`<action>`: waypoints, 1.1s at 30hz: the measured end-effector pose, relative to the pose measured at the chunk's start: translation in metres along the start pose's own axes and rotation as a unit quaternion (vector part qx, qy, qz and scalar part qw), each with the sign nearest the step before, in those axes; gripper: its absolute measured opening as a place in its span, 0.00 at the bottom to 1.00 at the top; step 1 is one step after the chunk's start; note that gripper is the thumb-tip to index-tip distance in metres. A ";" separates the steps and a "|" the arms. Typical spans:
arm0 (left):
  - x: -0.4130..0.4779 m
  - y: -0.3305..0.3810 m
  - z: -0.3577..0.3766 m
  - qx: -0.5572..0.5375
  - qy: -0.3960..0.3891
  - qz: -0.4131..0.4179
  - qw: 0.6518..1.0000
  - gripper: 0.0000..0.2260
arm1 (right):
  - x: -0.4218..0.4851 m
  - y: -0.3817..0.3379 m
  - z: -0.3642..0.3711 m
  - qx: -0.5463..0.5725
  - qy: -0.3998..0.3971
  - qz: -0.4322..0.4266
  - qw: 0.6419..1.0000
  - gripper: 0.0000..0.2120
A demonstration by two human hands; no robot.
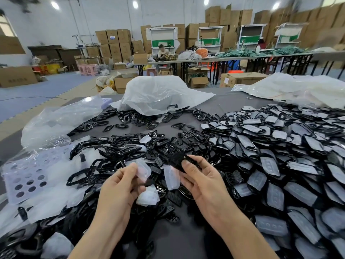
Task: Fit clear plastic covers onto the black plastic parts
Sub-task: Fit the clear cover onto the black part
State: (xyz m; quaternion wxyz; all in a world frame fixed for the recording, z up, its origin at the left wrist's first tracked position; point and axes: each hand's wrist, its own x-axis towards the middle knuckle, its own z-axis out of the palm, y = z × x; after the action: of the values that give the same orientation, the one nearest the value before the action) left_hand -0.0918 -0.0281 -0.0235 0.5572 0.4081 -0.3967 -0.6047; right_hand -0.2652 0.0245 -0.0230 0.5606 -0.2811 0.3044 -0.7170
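On the near side of the white bag (160,94), closest to the camera, the left hand (119,186) pinches a clear cover (143,170) between thumb and fingertips. The right hand (201,182) beside it pinches a black part (178,160) between thumb and forefinger; cover and part are near each other but apart. A second cover (171,177) hangs against the right fingers and a third cover (148,197) sits under the left ones (whether either is gripped or merely lies on the pile behind, I cannot tell). Between the bag and the hands, loose black frames (115,156) lie tangled on the grey table (233,103), crowding right up to the fingers. Right of the bag a deep heap (280,156) of covered parts spreads out until the edge of view cuts it off. Left of the bag, crumpled clear film (61,118) veils more frames and a lilac tray (24,172) with round holes, its outline hazy under the plastic. The black part is blurred, so its shape is hard to read. Beyond the bag, stacked boxes (113,43) and long benches (242,58) smear together.
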 end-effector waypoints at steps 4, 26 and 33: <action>-0.004 -0.009 0.007 0.013 -0.020 0.004 1.000 0.02 | 0.000 0.003 0.001 -0.080 0.030 -0.027 0.996 0.07; -0.027 -0.015 0.020 0.232 -0.086 0.180 0.952 0.09 | 0.001 0.009 -0.002 -0.005 0.012 0.030 0.999 0.16; -0.028 -0.014 0.018 0.216 -0.122 0.170 0.954 0.06 | 0.006 0.015 -0.010 -0.036 0.081 0.016 0.996 0.08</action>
State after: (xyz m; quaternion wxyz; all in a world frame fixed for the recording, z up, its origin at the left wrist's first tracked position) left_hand -0.1122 0.0014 -0.0293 0.4977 0.3685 -0.6461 -0.4461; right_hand -0.2643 0.0166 -0.0404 0.5352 -0.2370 0.3787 -0.7169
